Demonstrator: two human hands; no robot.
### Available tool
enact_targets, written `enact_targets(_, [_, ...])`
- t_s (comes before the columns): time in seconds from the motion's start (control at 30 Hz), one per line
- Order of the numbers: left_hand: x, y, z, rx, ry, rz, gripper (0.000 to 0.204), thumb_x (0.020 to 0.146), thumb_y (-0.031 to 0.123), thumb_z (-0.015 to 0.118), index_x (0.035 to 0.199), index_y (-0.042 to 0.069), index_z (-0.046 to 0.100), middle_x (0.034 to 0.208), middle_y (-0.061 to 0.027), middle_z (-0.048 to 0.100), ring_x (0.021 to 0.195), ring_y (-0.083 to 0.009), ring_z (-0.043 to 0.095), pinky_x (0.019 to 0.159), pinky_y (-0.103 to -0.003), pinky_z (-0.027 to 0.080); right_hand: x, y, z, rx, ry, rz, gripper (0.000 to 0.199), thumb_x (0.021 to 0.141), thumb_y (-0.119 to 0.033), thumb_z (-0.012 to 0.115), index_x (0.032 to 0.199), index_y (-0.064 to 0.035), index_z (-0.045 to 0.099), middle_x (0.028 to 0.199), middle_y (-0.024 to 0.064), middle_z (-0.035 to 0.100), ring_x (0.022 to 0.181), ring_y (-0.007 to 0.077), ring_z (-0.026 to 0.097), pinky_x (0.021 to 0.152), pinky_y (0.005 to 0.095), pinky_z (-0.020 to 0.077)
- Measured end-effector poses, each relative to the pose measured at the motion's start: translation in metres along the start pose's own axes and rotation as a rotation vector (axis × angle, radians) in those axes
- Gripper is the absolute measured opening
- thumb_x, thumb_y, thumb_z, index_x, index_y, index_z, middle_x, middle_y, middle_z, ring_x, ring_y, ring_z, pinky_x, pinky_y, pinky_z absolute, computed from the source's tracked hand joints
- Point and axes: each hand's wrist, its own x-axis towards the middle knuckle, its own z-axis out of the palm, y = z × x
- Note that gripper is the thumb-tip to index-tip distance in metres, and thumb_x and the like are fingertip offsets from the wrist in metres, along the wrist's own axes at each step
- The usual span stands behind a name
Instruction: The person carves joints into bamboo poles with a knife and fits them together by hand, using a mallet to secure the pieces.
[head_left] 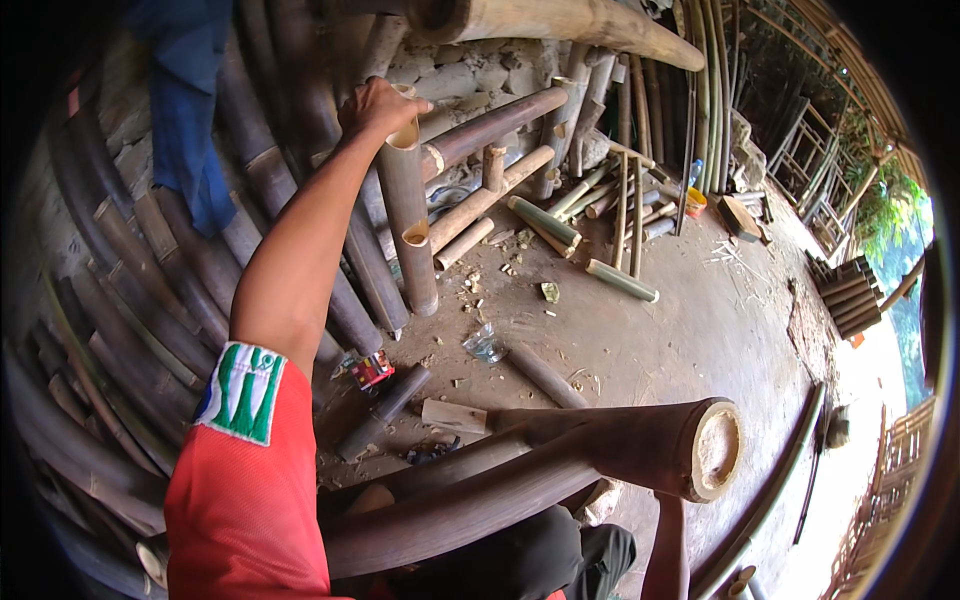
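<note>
My left hand point(378, 108) reaches up and forward and grips the top end of an upright dark bamboo pole point(408, 215) that stands on the dirt floor. A shorter cut bamboo piece stands against that pole, its open end showing halfway down. My left arm wears a red sleeve with a green and white cuff. A thick dark bamboo pole point(560, 465) lies across my lap, its cut end point(716, 448) pointing right. My right hand is not in view.
Many dark bamboo poles point(120, 330) lean along the left and back. Short green and tan bamboo offcuts point(545, 220) and chips litter the dirt floor point(700, 310). A blue cloth point(185, 120) hangs at the upper left. Stacked poles point(850, 295) lie at right.
</note>
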Motion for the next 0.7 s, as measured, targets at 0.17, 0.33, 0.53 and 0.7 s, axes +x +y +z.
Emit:
enact_targets(0.17, [0.063,-0.036,0.033,0.063,0.476,0.134,0.077,0.066,0.057,0.092,0.112,-0.003,0.076,0.122,-0.0295,0.072,0.119,-0.0408,0.069,0.103,-0.048,0.055,-0.109,0.061,-0.06,-0.125,0.244,0.124,0.05,0.101,-0.042,0.068,0.139,-0.0111,0.057,0.113,0.0105,0.071,0.089,0.0223,0.073,0.075,0.0393,0.0596])
enact_targets(0.33, [0.079,-0.044,0.055,-0.016,0.218,-0.003,0.076,0.066,0.054,0.094,0.119,0.004,0.075,0.137,-0.0243,0.065,0.135,-0.0381,0.057,0.111,-0.05,0.05,-0.226,0.029,-0.079,-0.139,0.569,0.478,0.038,0.102,-0.039,0.067,0.127,-0.0105,0.061,0.101,0.0104,0.07,0.078,0.0224,0.072,0.061,0.0351,0.0561])
enact_targets(0.53, [0.069,-0.073,0.047,0.126,0.359,-0.119,0.07,0.065,0.059,0.093,0.119,0.018,0.076,0.148,-0.0147,0.06,0.131,-0.0405,0.059,0.108,-0.052,0.049,-0.289,0.07,-0.081,-0.034,0.602,0.662,0.05,0.103,-0.038,0.067,0.14,-0.0061,0.058,0.117,0.0161,0.071,0.097,0.0285,0.073,0.076,0.0414,0.0603])
enact_targets(0.7, [0.119,-0.114,0.027,-0.231,0.262,0.022,0.076,0.066,0.054,0.092,0.116,0.001,0.071,0.131,-0.0247,0.067,0.127,-0.0408,0.062,0.105,-0.046,0.051,-0.272,0.093,-0.044,0.03,0.463,0.586,0.042,0.104,-0.038,0.066,0.133,-0.008,0.06,0.107,0.0127,0.071,0.086,0.025,0.073,0.068,0.0381,0.0586])
